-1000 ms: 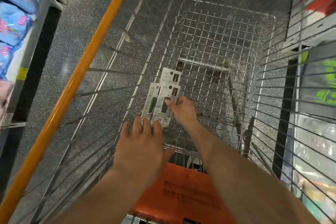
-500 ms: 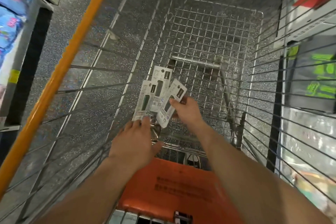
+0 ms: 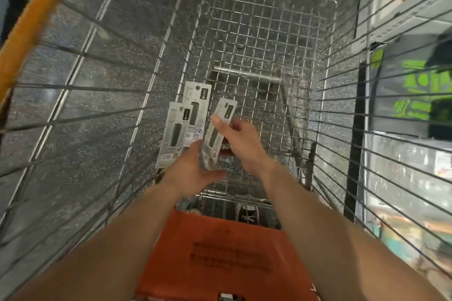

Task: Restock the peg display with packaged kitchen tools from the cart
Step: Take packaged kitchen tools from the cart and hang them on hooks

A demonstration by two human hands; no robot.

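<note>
Writing on the three carded tool packages is too small and blurred to be read; only a dark tool picture near each hang hole and a dark handle under the blister can be made out. White lines of print are seen on the orange seat flap of the wire cart, and bright green lettering on a dark pack on the shelf to the right, but neither can be read.

One package is pinched by the right hand, with the thumb laid across its front and the fingers curled behind it, and it is held tilted above the cart floor. The left hand is held open below it, fingers stretched forward and thumb spread to the right; the lower end of the lifted package appears to rest against this hand, though contact cannot be confirmed.

The other two packages are lying flat on the cart floor at its left side: the nearer package is partly overlapped by the farther package. An orange rail is seen along the cart's left rim.
</note>
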